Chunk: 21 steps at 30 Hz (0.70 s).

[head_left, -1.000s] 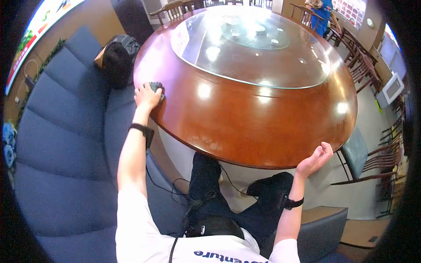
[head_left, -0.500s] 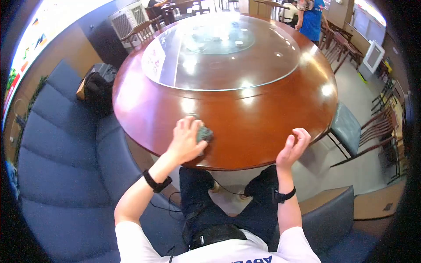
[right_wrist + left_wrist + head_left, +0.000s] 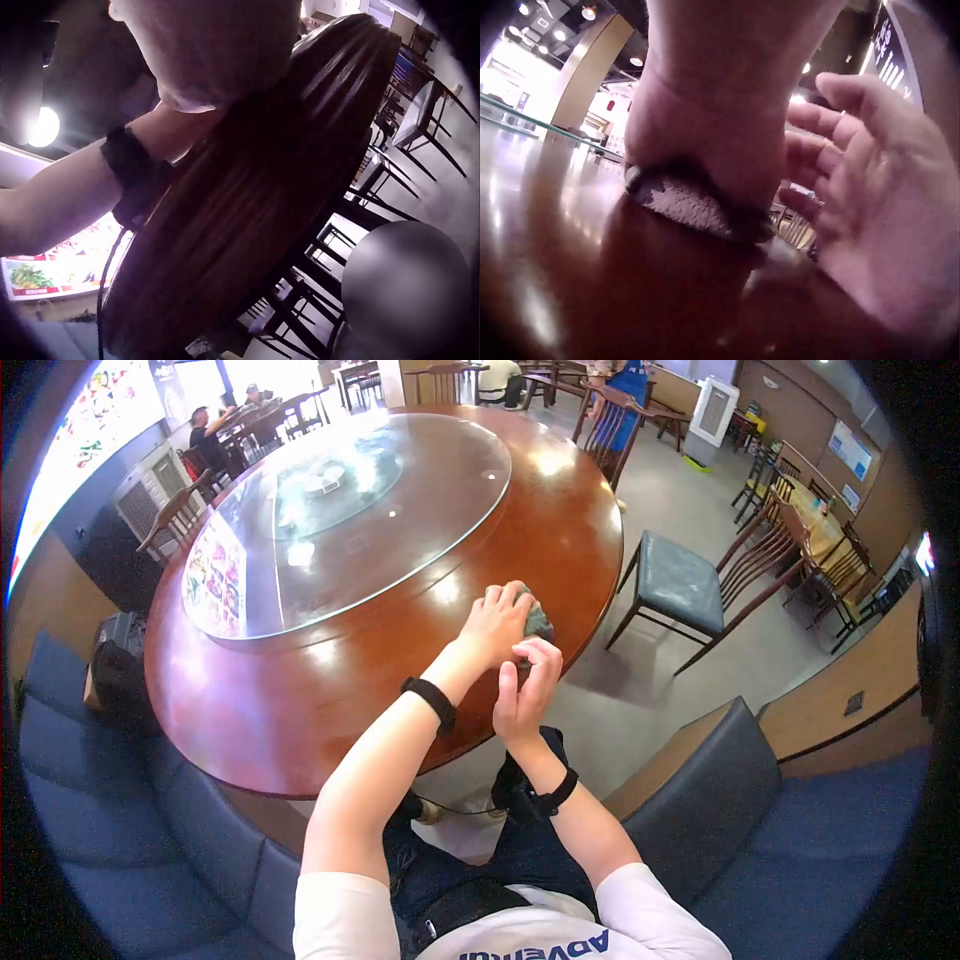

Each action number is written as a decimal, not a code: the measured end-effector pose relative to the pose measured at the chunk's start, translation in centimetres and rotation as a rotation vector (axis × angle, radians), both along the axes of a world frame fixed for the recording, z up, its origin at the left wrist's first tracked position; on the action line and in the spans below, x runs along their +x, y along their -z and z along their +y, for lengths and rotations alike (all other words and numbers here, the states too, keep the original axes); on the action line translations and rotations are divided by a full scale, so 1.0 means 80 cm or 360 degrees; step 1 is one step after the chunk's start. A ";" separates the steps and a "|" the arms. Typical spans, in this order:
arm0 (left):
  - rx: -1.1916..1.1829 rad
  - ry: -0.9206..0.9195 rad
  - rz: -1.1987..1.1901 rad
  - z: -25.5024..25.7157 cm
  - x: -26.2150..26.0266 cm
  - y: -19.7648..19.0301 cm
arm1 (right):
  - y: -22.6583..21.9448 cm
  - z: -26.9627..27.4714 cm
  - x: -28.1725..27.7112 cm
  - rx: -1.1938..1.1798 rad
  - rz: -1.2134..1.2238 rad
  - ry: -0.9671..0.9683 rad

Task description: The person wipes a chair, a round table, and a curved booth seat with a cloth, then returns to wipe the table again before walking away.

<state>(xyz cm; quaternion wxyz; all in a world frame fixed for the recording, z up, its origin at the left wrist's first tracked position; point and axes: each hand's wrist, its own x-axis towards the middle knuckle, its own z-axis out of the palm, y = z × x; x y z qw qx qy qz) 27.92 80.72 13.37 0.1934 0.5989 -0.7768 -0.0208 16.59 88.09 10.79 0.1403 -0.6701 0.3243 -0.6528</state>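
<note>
A dark grey-green cloth (image 3: 538, 622) lies bunched under my left hand (image 3: 492, 628) on the wooden table (image 3: 390, 700), close to its near right edge. The left fingers curl over it. In the left wrist view, the cloth's pale textured underside (image 3: 682, 206) shows below the left hand (image 3: 712, 112). My right hand (image 3: 527, 690) is raised just beside the left one, fingers loosely bent with nothing in them; the left wrist view also shows this right hand (image 3: 892, 172). In the right wrist view, the right hand (image 3: 210, 45) is partly visible above the tabletop (image 3: 247, 187).
A round glass turntable (image 3: 340, 550) covers the table's middle. An empty chair (image 3: 680, 585) stands to the right. Blue padded seating (image 3: 110, 810) curves along the left, with a dark bag (image 3: 120, 660) on it. People sit and stand at the back.
My left hand has swept the cloth rightward from the table's left side. The right hand has come close beside it, and the head view has turned to the right.
</note>
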 end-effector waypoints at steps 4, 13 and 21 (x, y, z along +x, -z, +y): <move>0.0022 -0.0130 0.0074 0.007 0.018 -0.013 | -0.001 0.000 0.001 -0.0010 0.0072 0.0057; 0.0027 -0.0394 -0.0041 0.156 0.178 -0.011 | 0.010 -0.003 0.004 0.0099 -0.0038 -0.0029; 0.0144 -0.1043 -0.0167 0.348 0.404 -0.006 | 0.013 -0.002 0.000 0.0118 0.0148 -0.0063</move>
